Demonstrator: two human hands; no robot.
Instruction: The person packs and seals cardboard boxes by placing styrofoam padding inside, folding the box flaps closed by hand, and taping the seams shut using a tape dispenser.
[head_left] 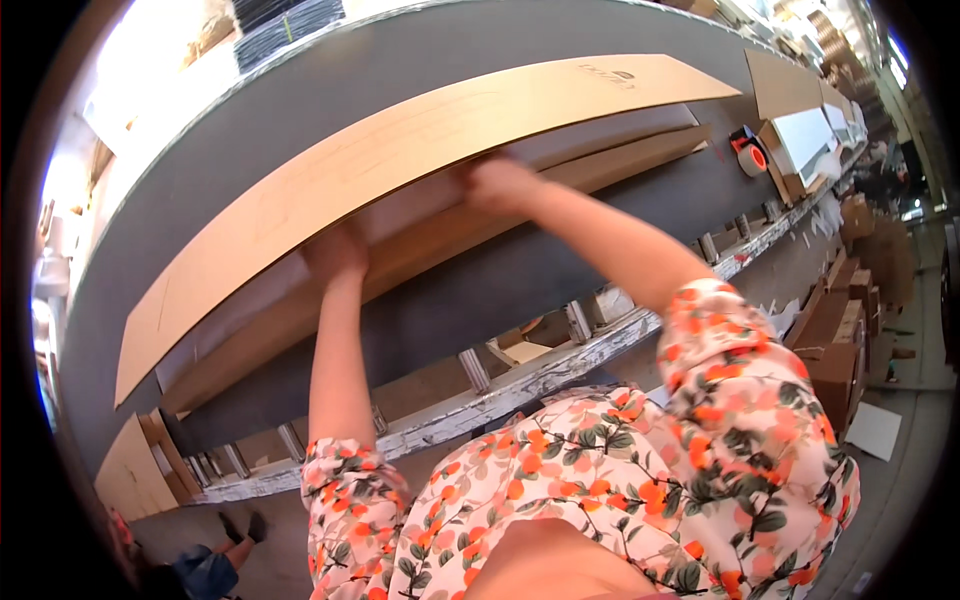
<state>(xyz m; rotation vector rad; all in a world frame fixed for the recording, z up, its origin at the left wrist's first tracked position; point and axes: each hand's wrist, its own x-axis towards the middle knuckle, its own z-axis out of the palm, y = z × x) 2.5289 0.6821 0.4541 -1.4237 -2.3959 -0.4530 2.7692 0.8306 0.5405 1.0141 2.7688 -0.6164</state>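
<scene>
A long, shallow cardboard box (440, 235) lies across the dark belt, its wide top flap (400, 150) raised along the far side. Pale, flat material (590, 138) shows inside, but I cannot make out what it is. My left hand (338, 250) reaches over the near wall into the box, its fingers blurred and partly under the flap. Farther right, my right hand (500, 187) is also at the box opening, close to the flap's lower edge. Motion smears its fingers, and whether either hand grips anything is unclear.
A tape dispenser (748, 152) with an orange hub rests on the belt (420, 310) right of the box. Beyond it stands another open carton (800, 140). A carton (145, 465) sits at the lower left. Metal rollers (474, 370) line the near frame; a person's legs (215, 565) show below.
</scene>
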